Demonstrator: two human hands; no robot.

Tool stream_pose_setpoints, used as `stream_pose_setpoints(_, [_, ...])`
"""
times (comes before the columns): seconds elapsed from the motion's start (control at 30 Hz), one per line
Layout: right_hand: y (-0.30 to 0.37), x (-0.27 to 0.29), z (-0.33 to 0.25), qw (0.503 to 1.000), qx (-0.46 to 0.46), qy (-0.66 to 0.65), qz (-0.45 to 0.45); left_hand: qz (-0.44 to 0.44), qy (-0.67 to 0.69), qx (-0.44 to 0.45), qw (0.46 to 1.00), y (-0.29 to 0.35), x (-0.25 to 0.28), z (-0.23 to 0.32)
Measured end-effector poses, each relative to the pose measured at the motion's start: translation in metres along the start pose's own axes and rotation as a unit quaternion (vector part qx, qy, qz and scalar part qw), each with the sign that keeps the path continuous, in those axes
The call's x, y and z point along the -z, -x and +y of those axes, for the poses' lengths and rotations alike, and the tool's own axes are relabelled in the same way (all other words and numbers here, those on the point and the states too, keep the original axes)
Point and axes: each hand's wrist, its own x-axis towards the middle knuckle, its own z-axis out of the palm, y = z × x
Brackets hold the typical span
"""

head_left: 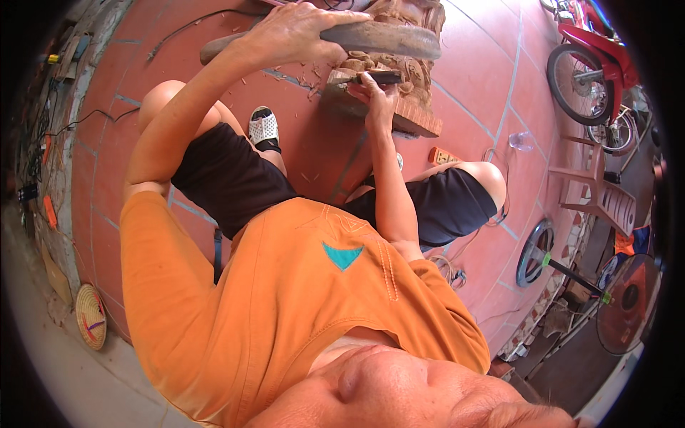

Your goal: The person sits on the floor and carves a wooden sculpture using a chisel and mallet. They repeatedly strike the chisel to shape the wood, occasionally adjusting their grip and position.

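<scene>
At the top centre of the frame stands a carved wooden block (410, 78). The left hand (296, 34) grips a wooden mallet (335, 37) above it; the right hand (378, 96) pinches a dark chisel (377, 77) against the carving.

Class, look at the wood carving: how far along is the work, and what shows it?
Done: the carved wooden block already shows raised relief, and wood chips lie on the red tiles. In hand: the left hand grips a wooden mallet over the block, while the right hand holds a chisel against the carving. Left: the plain base looks uncut; how much detail remains is hard to judge.
</scene>
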Motion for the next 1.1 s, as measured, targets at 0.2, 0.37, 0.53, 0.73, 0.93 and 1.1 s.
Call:
stream_pose_setpoints(0.2, [-0.008,-0.013,0.002,0.993,0.113,0.029,-0.031,0.051,0.211,0.021,0.976,0.001,0.037,-0.003])
stream_pose_setpoints(0.37, [-0.025,-0.031,-0.018,0.970,0.160,0.159,-0.090,0.082,0.507,0.133,0.848,0.011,0.045,0.006])
stream_pose_setpoints(0.53, [-0.074,-0.058,-0.045,0.872,0.215,0.382,-0.217,0.115,0.664,0.197,0.712,0.042,0.048,0.028])
stream_pose_setpoints(0.73, [-0.089,-0.069,-0.052,0.737,0.213,0.564,-0.306,0.185,0.625,0.211,0.728,0.085,0.012,0.040])
stream_pose_setpoints(0.93, [-0.082,-0.082,-0.044,0.682,0.271,0.586,-0.342,0.244,0.644,0.257,0.678,0.109,-0.041,0.039])
stream_pose_setpoints(1.1, [-0.081,-0.078,-0.037,0.673,0.283,0.591,-0.343,0.259,0.648,0.283,0.658,0.108,-0.050,0.031])
